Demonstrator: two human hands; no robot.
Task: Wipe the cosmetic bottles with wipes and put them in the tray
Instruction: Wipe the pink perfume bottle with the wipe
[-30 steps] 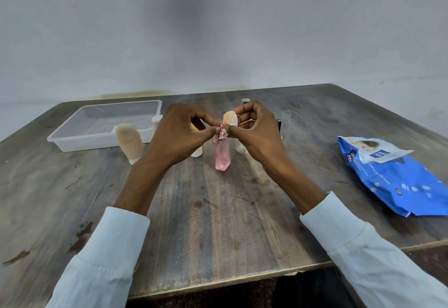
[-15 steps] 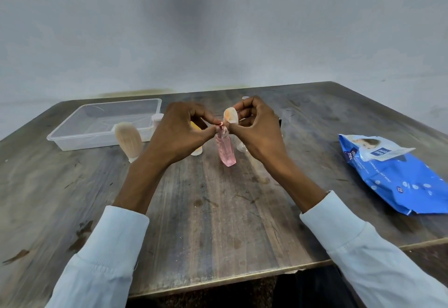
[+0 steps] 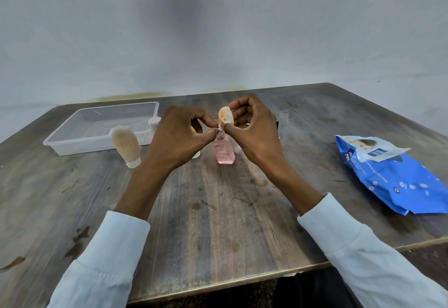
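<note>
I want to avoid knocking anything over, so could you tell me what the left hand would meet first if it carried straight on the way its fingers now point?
The left hand points rightward at the pink bottle's neck, already touching it; right behind sits the right hand.

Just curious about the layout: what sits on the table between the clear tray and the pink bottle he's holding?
In the head view, a beige upside-down bottle stands between the clear tray and the pink bottle; the left hand hides other small bottles.
</note>
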